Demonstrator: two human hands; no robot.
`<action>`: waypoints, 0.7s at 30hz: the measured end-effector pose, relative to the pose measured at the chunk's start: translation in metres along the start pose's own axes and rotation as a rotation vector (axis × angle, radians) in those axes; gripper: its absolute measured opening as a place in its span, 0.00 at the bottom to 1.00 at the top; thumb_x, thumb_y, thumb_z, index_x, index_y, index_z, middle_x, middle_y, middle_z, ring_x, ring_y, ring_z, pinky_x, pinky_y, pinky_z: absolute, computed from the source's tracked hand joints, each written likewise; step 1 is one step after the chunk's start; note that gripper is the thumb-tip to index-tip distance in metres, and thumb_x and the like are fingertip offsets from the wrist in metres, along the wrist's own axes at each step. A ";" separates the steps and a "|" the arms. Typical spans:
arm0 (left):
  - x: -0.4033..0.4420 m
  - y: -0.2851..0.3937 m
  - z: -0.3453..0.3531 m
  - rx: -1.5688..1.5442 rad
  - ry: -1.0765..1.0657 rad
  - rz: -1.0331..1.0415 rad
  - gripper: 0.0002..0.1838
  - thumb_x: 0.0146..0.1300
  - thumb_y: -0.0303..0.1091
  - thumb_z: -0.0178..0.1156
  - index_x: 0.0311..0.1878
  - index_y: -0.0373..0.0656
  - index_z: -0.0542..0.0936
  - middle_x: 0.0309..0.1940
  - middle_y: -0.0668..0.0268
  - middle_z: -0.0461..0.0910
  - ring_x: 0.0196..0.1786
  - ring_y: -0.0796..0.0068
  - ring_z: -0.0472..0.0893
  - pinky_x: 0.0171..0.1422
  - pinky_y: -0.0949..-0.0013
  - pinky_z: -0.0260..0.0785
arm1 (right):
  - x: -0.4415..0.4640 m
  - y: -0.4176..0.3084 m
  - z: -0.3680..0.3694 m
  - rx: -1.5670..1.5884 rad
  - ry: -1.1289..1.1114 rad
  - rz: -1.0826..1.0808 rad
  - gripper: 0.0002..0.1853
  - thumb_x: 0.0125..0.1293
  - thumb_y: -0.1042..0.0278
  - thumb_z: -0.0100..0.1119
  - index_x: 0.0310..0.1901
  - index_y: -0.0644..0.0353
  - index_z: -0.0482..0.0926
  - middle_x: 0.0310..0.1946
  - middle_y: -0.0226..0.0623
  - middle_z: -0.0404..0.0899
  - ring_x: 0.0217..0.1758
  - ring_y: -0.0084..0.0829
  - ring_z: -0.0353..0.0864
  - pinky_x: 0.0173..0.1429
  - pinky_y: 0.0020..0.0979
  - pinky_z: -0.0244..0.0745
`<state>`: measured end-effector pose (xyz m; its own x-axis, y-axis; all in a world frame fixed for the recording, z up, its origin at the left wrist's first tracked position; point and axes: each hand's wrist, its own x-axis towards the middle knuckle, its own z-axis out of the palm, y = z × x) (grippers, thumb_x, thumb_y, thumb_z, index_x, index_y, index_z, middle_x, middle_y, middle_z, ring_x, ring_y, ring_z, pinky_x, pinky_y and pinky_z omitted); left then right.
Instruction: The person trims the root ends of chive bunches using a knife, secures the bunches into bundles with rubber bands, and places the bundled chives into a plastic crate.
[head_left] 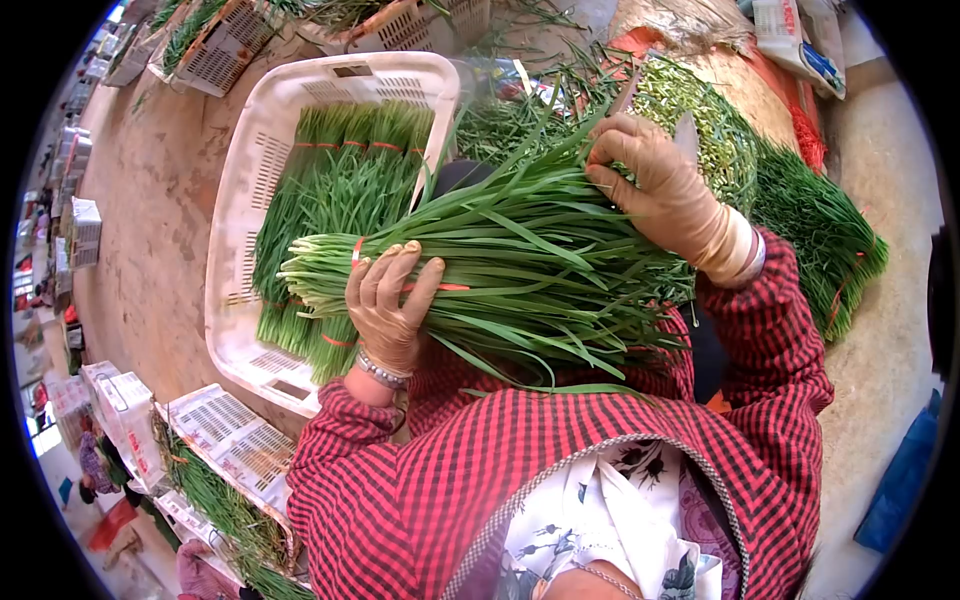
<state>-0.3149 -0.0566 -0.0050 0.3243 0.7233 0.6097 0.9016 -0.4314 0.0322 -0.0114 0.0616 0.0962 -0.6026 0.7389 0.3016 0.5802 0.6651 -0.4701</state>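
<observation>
A bundle of garlic chives (520, 270) lies across my lap, pale cut ends to the left and loose green leaves to the right. A red band circles it near the cut ends. My left hand (395, 300), gloved, is wrapped round the banded part from the near side. My right hand (665, 190), also gloved, pinches a few leaf tips at the bundle's upper right. A pointed metal blade (686, 138) shows just behind that hand; whether the hand holds it cannot be made out.
A white plastic crate (228, 230) with several banded chive bundles (350, 180) stands at the left. Loose trimmings (690, 100) are heaped at the upper right, beside another chive pile (815, 225). More crates (235, 440) stand at lower left and along the top.
</observation>
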 end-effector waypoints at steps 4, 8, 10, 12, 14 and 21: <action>0.000 -0.001 -0.002 -0.008 -0.022 0.008 0.19 0.58 0.33 0.58 0.54 0.64 0.77 0.55 0.76 0.75 0.57 0.74 0.75 0.66 0.62 0.62 | -0.015 0.011 -0.009 -0.563 -0.108 -0.011 0.09 0.55 0.74 0.57 0.40 0.59 0.78 0.42 0.40 0.77 0.51 0.44 0.76 0.61 0.41 0.68; -0.005 -0.004 0.000 -0.018 -0.020 0.037 0.22 0.56 0.34 0.60 0.56 0.59 0.77 0.56 0.71 0.75 0.57 0.69 0.76 0.62 0.60 0.65 | -0.033 0.053 -0.038 -0.822 -0.285 0.342 0.14 0.57 0.68 0.60 0.46 0.57 0.79 0.48 0.41 0.78 0.55 0.40 0.77 0.63 0.38 0.68; -0.003 -0.002 -0.001 -0.023 -0.030 0.042 0.21 0.56 0.34 0.59 0.56 0.59 0.77 0.56 0.71 0.74 0.58 0.69 0.75 0.62 0.59 0.64 | -0.027 0.068 -0.054 -0.527 -0.052 0.380 0.16 0.61 0.62 0.63 0.50 0.58 0.80 0.48 0.42 0.79 0.55 0.40 0.78 0.60 0.37 0.70; 0.002 0.001 -0.001 -0.022 -0.020 0.025 0.19 0.57 0.34 0.59 0.54 0.61 0.78 0.56 0.74 0.75 0.57 0.71 0.75 0.63 0.61 0.64 | -0.006 0.068 -0.062 -0.182 0.040 0.174 0.17 0.62 0.63 0.63 0.52 0.57 0.80 0.51 0.43 0.79 0.55 0.42 0.78 0.61 0.36 0.71; 0.005 0.003 0.000 -0.019 -0.006 0.014 0.18 0.58 0.34 0.59 0.52 0.64 0.78 0.55 0.76 0.75 0.57 0.74 0.75 0.63 0.62 0.63 | 0.022 0.046 -0.050 -0.041 0.049 -0.018 0.16 0.61 0.65 0.63 0.51 0.57 0.81 0.52 0.42 0.79 0.56 0.42 0.78 0.62 0.36 0.70; 0.006 0.003 -0.004 0.001 -0.015 -0.003 0.19 0.57 0.33 0.60 0.52 0.64 0.78 0.55 0.76 0.75 0.56 0.75 0.76 0.64 0.62 0.63 | 0.054 0.024 0.022 0.024 -0.154 -0.251 0.09 0.57 0.68 0.65 0.39 0.59 0.83 0.47 0.41 0.80 0.55 0.41 0.77 0.63 0.40 0.68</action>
<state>-0.3110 -0.0556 0.0017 0.3253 0.7326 0.5979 0.9029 -0.4284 0.0337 -0.0414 0.1151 0.0829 -0.8027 0.5255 0.2821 0.3906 0.8206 -0.4171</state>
